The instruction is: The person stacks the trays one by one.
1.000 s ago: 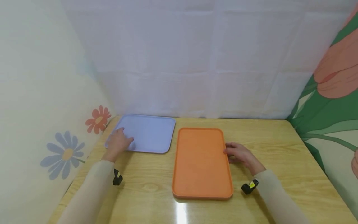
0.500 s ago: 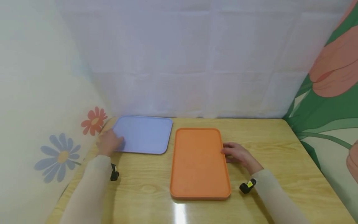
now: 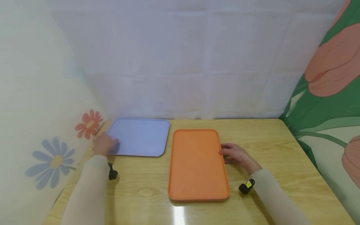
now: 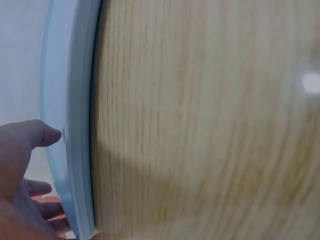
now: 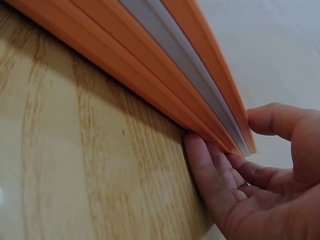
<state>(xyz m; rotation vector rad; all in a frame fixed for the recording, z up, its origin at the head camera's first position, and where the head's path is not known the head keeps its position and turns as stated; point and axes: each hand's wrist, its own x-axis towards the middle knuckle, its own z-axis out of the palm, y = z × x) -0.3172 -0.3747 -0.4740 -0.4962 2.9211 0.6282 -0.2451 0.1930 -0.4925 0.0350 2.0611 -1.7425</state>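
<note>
A shallow lavender tray (image 3: 142, 137) lies at the back left of the table. My left hand (image 3: 103, 144) grips its left end; in the left wrist view the thumb (image 4: 47, 135) is on the rim and the fingers curl round the end. An orange tray (image 3: 198, 165) tops a stack to the right. Edge-on in the right wrist view, the stack shows orange layers with one greyish tray (image 5: 175, 50) between them. My right hand (image 3: 236, 154) holds the stack's right side, thumb at the top rim, other fingers at the lower edge.
Both trays rest on a wood-grain table (image 3: 140, 193). A white cloth (image 3: 182, 62) hangs behind its back edge. At the left stands a wall with painted flowers (image 3: 56, 161), at the right one with large painted tulips (image 3: 332, 68).
My left hand has moved left from over the lavender tray to its left end. The right hand stays at the orange stack's side. The head view has shifted slightly.
</note>
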